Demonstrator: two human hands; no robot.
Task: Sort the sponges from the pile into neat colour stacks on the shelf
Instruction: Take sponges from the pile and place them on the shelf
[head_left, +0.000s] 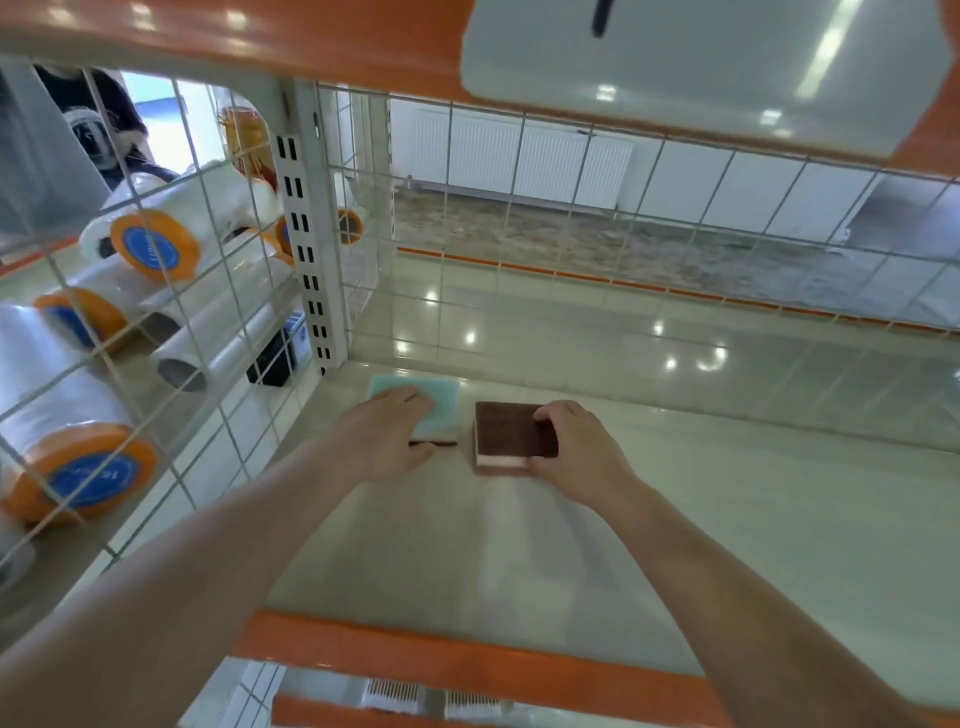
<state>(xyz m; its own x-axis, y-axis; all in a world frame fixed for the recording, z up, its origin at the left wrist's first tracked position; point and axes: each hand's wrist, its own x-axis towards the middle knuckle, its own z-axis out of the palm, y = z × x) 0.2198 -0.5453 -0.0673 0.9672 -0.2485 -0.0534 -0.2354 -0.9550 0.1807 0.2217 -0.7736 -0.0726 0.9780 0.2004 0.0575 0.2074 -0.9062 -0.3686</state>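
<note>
**Two hands on two sponges**

An orange edge (415, 660) is running along the front of the shelf (727, 519), nearest to us. Two bare arms are reaching over it onto the pale, shiny shelf.

The left hand (387, 441) is lying flat with straight fingers on top of a light blue sponge (434, 402). A thin dark layer is showing under the front of this sponge. The right hand (576, 447) is gripping a brown sponge (506, 431), with the fingers curled over its top and the thumb at its front corner. This sponge is showing a white and pink layer along its front side. The two sponges are sitting just beside each other, near the back left corner of the shelf, with a small gap between them.

A wire grid (519, 218) is standing behind the shelf and at its left side. Past the left grid, rolls of clear plastic wrap (67, 415) with orange ends are lying on their sides. Above, another orange shelf edge (311, 41) is hanging over everything.
</note>
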